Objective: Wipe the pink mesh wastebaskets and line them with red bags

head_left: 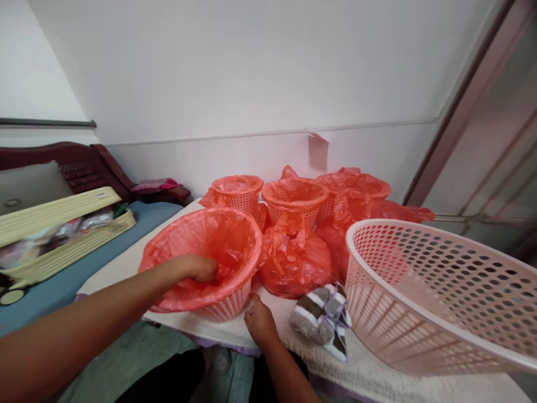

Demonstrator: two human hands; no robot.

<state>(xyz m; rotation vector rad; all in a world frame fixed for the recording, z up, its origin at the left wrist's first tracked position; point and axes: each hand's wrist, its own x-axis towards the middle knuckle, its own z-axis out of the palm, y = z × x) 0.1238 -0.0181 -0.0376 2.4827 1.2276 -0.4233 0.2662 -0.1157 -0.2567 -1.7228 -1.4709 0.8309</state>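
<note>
Two hands are at one basket (pixel 229 305), left of the frame's centre. The left hand (pixel 203 268) reaches down into its red liner (pixel 180 238); the fingers curl inward with their tips hidden, so I cannot tell whether they hold anything. The right hand (pixel 259 319), at lower centre, is just beside the basket's base. Its fingers are bent in close; whether they pinch something, I cannot tell. The liner folds over the rim and covers the upper outside, leaving pale slatted sides visible below. To the right, at centre, a gathered red bag (pixel 296 263) sits near the basket, with a striped bundle (pixel 312 316) below it in the frame. Behind, three baskets (pixel 300 212) with red plastic over their rims stand near the wall (pixel 251 67). A large pink basket (pixel 386 302) fills the lower right. All of them rest on a pale-covered worktop (pixel 117 266). At far left, a cream case (pixel 94 240) of packets lies on a blue pad (pixel 153 215), before a dark wooden backrest (pixel 71 154).
</note>
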